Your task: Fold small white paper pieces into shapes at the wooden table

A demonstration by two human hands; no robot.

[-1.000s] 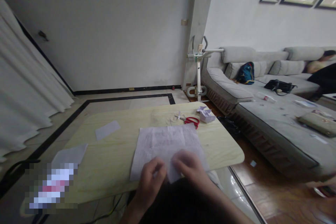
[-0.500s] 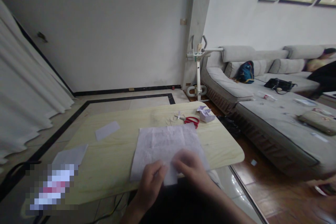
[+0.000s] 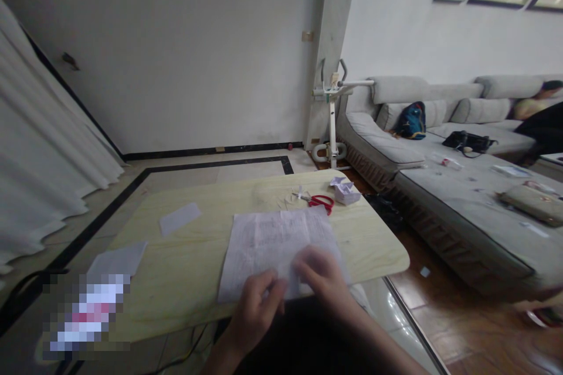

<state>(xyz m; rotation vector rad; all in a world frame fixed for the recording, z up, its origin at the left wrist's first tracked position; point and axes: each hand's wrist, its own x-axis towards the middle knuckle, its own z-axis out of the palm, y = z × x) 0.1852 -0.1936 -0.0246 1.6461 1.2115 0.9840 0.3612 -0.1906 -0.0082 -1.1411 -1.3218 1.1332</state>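
In the head view, a large creased sheet of printed paper point(image 3: 264, 246) lies near the front edge of the pale wooden table point(image 3: 189, 287). Over its lower part my left hand point(image 3: 260, 300) is closed, thumb against the fingers. My right hand point(image 3: 320, 272) is curled close beside it, somewhat blurred. A small piece of white paper point(image 3: 292, 282) shows faintly between the two hands, pinched at its sides; its outline is smeared. Beyond the sheet lie red-handled scissors point(image 3: 321, 204) and a folded paper shape point(image 3: 346, 192).
A white paper strip point(image 3: 180, 218) and another paper point(image 3: 118, 259) lie on the table's left side. A pixelated bright patch covers its near left corner. Thin scraps lie near the scissors. A grey sofa point(image 3: 475, 199) with a person at its far end stands right.
The small white paper between my hands was hanging lower and showed more plainly; now it is mostly hidden. My hands have shifted only slightly. The items on the table stay put.
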